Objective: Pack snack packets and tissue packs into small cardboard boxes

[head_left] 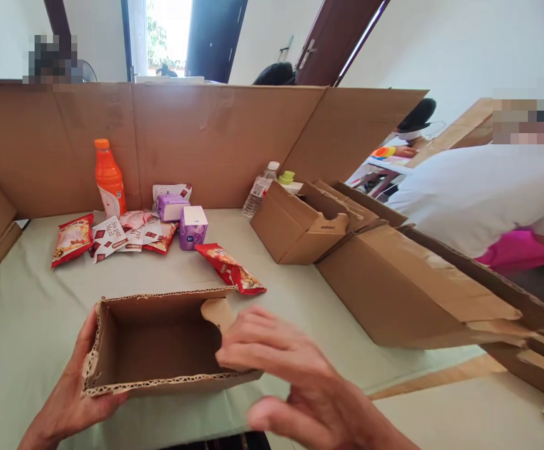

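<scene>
My left hand [77, 381] grips the left end of an open cardboard box [173, 384], thumb and fingers around its outer wall. Inside, the box shows only bare brown cardboard. At its right end, by the cut-out notch, my right hand [285, 362] hovers with thumb and fingers apart; whether a fingertip touches the rim I cannot tell. Just beyond the box lies a red snack packet [232, 270]. Farther back are another red packet [72, 240], white sachets [110, 239], two purple tissue packs [193, 228] and an orange drink bottle [109, 178] standing upright.
Upright cardboard panels [220, 144] wall off the back of the cloth-covered table [32, 337]. On the right stand cardboard boxes [295, 231], with a clear plastic bottle [260, 190] behind them. Beyond those is a person in a white shirt [463, 194].
</scene>
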Available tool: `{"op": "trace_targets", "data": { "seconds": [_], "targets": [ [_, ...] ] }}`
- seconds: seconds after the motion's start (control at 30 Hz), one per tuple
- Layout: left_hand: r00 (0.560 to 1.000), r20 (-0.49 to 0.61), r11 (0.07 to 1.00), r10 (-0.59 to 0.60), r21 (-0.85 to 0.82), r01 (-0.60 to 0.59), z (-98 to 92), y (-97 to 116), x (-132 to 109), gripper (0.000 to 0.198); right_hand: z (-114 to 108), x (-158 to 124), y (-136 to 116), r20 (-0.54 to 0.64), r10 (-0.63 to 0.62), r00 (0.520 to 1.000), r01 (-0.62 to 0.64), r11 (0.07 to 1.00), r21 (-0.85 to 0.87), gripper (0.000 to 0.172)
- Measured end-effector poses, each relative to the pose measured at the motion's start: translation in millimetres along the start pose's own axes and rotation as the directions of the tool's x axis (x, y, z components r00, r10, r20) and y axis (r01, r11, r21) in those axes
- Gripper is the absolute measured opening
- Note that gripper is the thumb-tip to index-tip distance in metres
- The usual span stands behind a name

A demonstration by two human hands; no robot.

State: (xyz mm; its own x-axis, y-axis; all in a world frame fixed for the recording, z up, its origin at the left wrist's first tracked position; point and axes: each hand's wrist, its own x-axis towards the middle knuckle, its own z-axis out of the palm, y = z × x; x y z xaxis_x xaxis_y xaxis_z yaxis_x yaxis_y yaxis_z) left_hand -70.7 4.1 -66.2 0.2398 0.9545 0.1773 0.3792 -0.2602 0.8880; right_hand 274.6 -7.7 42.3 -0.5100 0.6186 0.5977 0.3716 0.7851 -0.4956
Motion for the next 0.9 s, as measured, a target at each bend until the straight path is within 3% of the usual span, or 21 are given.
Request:
{"op": "trace_targets", "data": {
  "seconds": [0.1, 0.2, 0.27, 0.37, 0.5, 0.6, 0.7, 0.8, 0.87, 0.9],
  "targets": [
    [0.999, -0.034, 0.999, -0.014, 0.039, 0.016, -3.1, 5.3, 6.9, 0.111, -10.2, -0.1, 21.9, -0.242, 0.126, 0.962, -0.138, 0.990, -0.032, 0.026],
    [0.993, -0.083, 0.994, -0.084, 0.063, 0.089, -8.0, 7.4, 13.1, 0.104, -12.1, 1.5, 56.6, -0.384, 0.337, 0.859, -0.389, 0.919, -0.065, 0.016],
    [0.991, -0.092, 0.991, -0.096, 0.086, 0.104, -10.3, 4.5, 16.7, 0.101, -10.7, 7.1, 83.5, -0.383, 0.427, 0.819, -0.488, 0.869, -0.076, 0.018],
    [0.998, -0.055, 0.993, -0.042, 0.112, 0.048, -12.7, -8.0, 20.4, 0.105, -7.7, 30.7, 125.1, -0.343, 0.485, 0.804, -0.558, 0.814, -0.158, 0.029],
    [1.000, 0.029, 0.998, -0.003, 0.069, 0.001, -13.1, -28.5, 21.1, 0.112, 0.3, 90.2, 175.9, -0.218, 0.573, 0.790, -0.607, 0.684, -0.405, 0.062],
    [0.999, 0.048, 1.000, -0.002, 0.009, 0.001, -11.0, -28.1, 22.3, 0.112, 12.1, 135.2, 205.5, -0.152, 0.739, 0.657, -0.666, 0.474, -0.576, 0.081],
    [0.995, 0.099, 0.999, -0.009, -0.050, 0.014, -9.0, -13.5, 27.4, 0.109, 25.6, 161.2, 225.2, -0.135, 0.831, 0.540, -0.679, 0.335, -0.654, 0.080],
    [0.992, 0.125, 0.999, 0.020, -0.047, -0.015, -8.2, -2.4, 32.6, 0.108, 31.1, 163.1, 235.3, -0.138, 0.852, 0.505, -0.692, 0.304, -0.654, 0.068],
    [0.992, 0.114, 0.998, 0.053, -0.020, -0.052, -7.8, -2.1, 34.2, 0.107, 24.5, 153.0, 235.3, -0.153, 0.862, 0.482, -0.741, 0.309, -0.596, 0.067],
    [0.992, 0.103, 0.998, 0.070, -0.012, -0.069, -7.5, -3.4, 34.7, 0.107, 17.6, 145.4, 232.2, -0.166, 0.853, 0.495, -0.764, 0.336, -0.551, 0.069]
  ]
}}
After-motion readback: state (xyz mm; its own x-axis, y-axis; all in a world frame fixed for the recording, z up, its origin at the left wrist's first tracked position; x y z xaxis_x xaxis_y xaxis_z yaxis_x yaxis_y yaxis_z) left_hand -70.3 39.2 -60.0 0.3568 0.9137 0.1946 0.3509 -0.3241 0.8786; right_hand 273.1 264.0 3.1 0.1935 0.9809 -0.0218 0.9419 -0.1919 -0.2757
